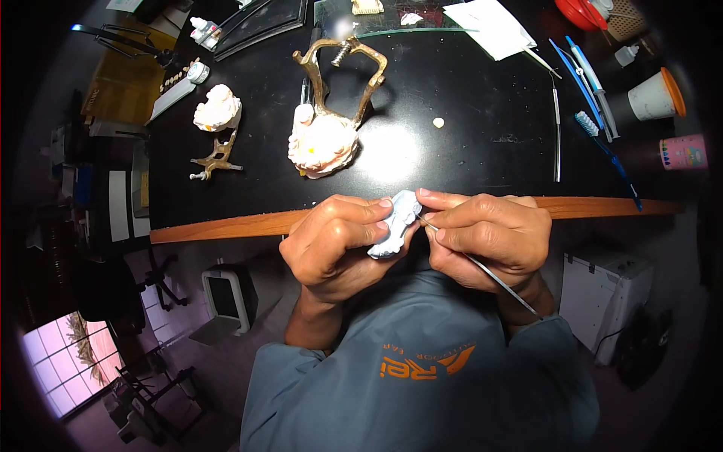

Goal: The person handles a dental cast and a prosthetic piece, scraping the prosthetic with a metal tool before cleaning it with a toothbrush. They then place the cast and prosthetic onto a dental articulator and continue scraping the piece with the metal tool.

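My left hand (pixel 335 241) is closed on a pale bluish-white dental piece (pixel 390 235), lumpy along its right edge, just in front of the table's wooden edge. In a pen-like grip, my right hand (pixel 493 237) holds a thin metal dental instrument (pixel 493 277). Its tip meets or nearly meets the piece's right side; the fingers partly hide the contact. Beyond the hands, a plaster dental model (pixel 325 151) sits on a brass articulator frame (pixel 369 94). Another plaster model (pixel 218 109) stands further left, above a smaller brass articulator part (pixel 218 157).
A small tooth-like piece (pixel 438 122) lies on the black tabletop (pixel 482 98). To the right are another metal instrument (pixel 557 139), a blue toothbrush (pixel 610 154), a white cup (pixel 654 96) and a pink cup (pixel 683 153). White paper (pixel 493 30) lies at the back.
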Demonstrator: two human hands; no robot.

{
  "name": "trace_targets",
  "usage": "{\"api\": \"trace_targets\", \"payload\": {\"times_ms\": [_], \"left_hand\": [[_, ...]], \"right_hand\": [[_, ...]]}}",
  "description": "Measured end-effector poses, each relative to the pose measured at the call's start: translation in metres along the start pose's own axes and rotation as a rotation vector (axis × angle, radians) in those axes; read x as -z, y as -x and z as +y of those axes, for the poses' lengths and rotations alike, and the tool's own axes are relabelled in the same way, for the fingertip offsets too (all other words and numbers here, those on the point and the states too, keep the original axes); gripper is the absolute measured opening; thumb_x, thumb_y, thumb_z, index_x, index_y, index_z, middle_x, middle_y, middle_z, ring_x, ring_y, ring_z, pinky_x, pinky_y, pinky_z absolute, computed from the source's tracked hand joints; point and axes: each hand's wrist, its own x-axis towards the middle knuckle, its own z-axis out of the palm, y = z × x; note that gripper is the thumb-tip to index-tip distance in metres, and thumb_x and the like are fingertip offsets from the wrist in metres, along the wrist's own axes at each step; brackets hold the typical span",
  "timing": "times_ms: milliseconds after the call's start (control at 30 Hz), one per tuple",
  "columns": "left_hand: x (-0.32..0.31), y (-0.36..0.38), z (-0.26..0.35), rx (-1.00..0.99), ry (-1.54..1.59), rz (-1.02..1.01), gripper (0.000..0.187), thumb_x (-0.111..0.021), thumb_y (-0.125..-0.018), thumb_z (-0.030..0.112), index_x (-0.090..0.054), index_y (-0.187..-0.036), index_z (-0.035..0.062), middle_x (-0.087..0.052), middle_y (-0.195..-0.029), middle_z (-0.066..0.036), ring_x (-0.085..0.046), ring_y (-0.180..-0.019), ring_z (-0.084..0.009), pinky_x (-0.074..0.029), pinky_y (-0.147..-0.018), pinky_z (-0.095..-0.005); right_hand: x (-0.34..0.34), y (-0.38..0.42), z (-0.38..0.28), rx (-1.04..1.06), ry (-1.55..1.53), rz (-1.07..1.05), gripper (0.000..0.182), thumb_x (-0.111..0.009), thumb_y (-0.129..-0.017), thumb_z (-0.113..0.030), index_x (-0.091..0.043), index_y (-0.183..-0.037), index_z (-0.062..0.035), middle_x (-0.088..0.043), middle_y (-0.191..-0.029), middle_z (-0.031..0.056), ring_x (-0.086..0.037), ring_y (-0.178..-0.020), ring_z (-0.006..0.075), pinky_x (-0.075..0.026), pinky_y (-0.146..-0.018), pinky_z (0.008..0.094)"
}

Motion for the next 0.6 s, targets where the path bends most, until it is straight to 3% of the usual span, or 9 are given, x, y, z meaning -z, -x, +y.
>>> {"api": "trace_targets", "payload": {"times_ms": [233, 333, 433, 533, 600], "left_hand": [[0.0015, -0.0031, 0.0018, 0.014, 0.0, -0.009, 0.049, -0.104, -0.063, 0.008, -0.06, -0.084, 0.0035, -0.073, -0.083, -0.013, -0.077, -0.077, -0.0214, -0.067, -0.069, -0.0339], [0.0028, -0.0025, 0.0015, 0.023, -0.017, -0.016, 0.049, -0.104, -0.063, 0.009, -0.059, -0.084, 0.0036, -0.073, -0.085, -0.014, -0.078, -0.079, -0.0222, -0.067, -0.07, -0.0336], [0.0033, -0.0022, 0.002, 0.034, -0.016, -0.01, 0.05, -0.104, -0.063, 0.009, -0.059, -0.085, 0.0038, -0.074, -0.085, -0.014, -0.079, -0.08, -0.0226, -0.067, -0.07, -0.0333], [0.004, -0.0035, 0.0029, 0.036, -0.016, -0.015, 0.05, -0.104, -0.063, 0.009, -0.059, -0.085, 0.0041, -0.074, -0.086, -0.014, -0.079, -0.08, -0.0228, -0.067, -0.07, -0.0333], [0.0047, -0.0038, 0.0036, 0.045, -0.013, -0.019, 0.05, -0.104, -0.063, 0.009, -0.059, -0.086, 0.0043, -0.074, -0.086, -0.015, -0.079, -0.08, -0.0233, -0.067, -0.071, -0.0339]], "right_hand": [[0.0011, -0.0005, -0.002, -0.057, -0.048, 0.039, 0.02, -0.082, -0.072, 0.01, -0.066, -0.074, -0.0012, -0.074, -0.078, 0.0103, -0.082, -0.087, 0.0279, -0.069, -0.073, 0.0315], [0.0032, -0.0005, -0.0023, -0.074, -0.077, 0.033, 0.02, -0.078, -0.073, 0.016, -0.066, -0.079, 0.0001, -0.072, -0.079, 0.0136, -0.081, -0.082, 0.0295, -0.07, -0.082, 0.0422], [0.0037, -0.0019, -0.002, -0.083, -0.092, 0.044, 0.021, -0.076, -0.073, 0.017, -0.066, -0.081, 0.0004, -0.071, -0.079, 0.0136, -0.08, -0.081, 0.028, -0.07, -0.084, 0.0442], [0.001, -0.0011, 0.0, -0.087, -0.079, 0.075, 0.02, -0.079, -0.07, 0.013, -0.068, -0.077, -0.0019, -0.073, -0.077, 0.0104, -0.082, -0.084, 0.0294, -0.069, -0.07, 0.0323], [0.0012, 0.0001, 0.0022, -0.077, -0.084, 0.06, 0.019, -0.079, -0.07, 0.012, -0.068, -0.078, -0.0017, -0.073, -0.077, 0.0111, -0.082, -0.084, 0.0299, -0.069, -0.07, 0.0337]]}}
